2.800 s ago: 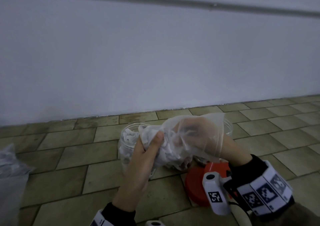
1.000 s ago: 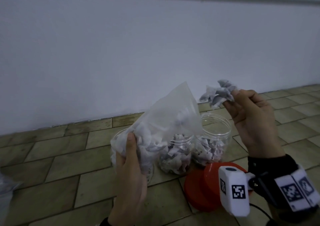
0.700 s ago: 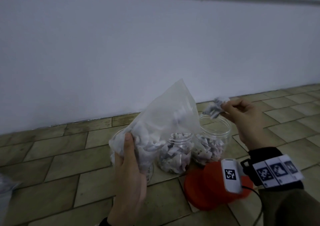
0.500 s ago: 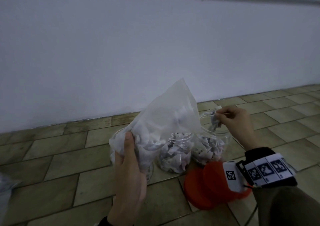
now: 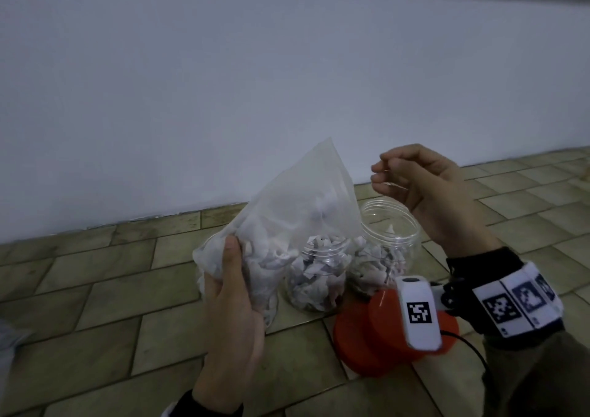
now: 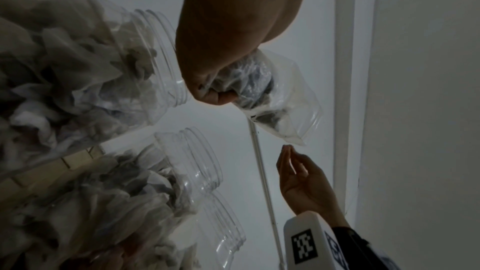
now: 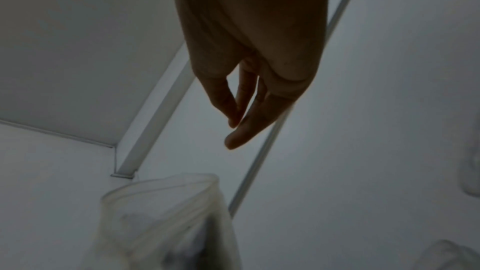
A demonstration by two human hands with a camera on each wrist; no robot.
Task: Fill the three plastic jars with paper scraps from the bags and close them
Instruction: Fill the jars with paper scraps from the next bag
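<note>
The bag (image 5: pixel 297 212) was translucent milky white; the paper scraps (image 5: pixel 314 269) in the clear, colourless jars (image 5: pixel 391 225) were white and grey. The lids (image 5: pixel 376 336) were solid orange-red on a floor (image 5: pixel 95 289) of olive-tan tiles with dark grout, below a plain white wall (image 5: pixel 223 81). The wristband (image 5: pixel 517 301) was white with black square-coded markers over a black sleeve (image 5: pixel 469 263).

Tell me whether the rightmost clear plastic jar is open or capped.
Open. The rightmost clear plastic jar shows a bare threaded rim with paper scraps inside, filling roughly its lower half; the red lids lie on the floor beside it.
</note>
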